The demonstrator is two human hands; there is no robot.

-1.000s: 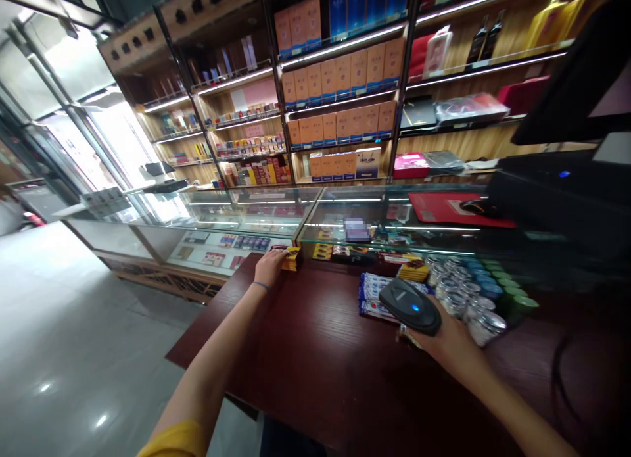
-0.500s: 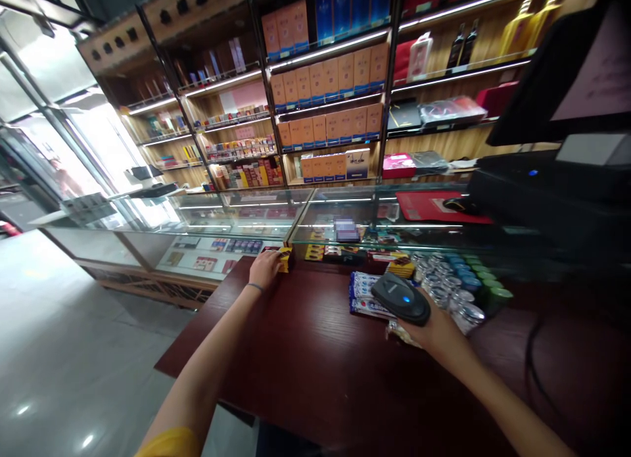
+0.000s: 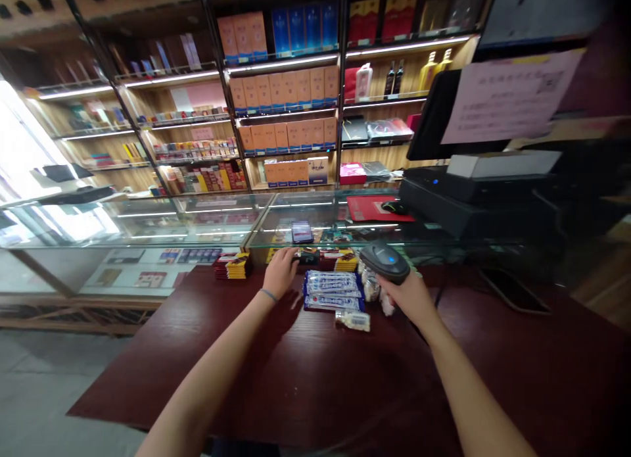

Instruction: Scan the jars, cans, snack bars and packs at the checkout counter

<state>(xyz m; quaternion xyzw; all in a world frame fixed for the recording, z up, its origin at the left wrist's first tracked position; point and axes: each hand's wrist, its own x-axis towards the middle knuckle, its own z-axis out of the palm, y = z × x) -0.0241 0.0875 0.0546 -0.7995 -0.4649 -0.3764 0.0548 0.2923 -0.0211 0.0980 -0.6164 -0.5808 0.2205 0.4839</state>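
Note:
My right hand [image 3: 409, 298] grips a black barcode scanner [image 3: 384, 261] with a blue light, held just above the dark red counter [image 3: 315, 378]. My left hand [image 3: 280, 271] reaches to the back of the counter, its fingers on a small dark pack [image 3: 306, 256] by the glass case; whether it grips the pack is unclear. Between the hands lie blue-and-white wrapped packs [image 3: 332, 290] and a small clear packet [image 3: 353, 320]. A stack of yellow and red packs [image 3: 233, 266] stands to the left of my left hand.
A glass display case [image 3: 197, 220] runs along the back of the counter, with a phone [image 3: 302, 232] on top. A black register and monitor [image 3: 473, 187] stand at the right, a red mat with a mouse [image 3: 374, 207] beside them. Shelves of boxes and bottles fill the wall.
My view has swung to the right. My left hand has left the yellow and red stack and moved right to the dark pack. My right hand lifted the scanner up and leftward.

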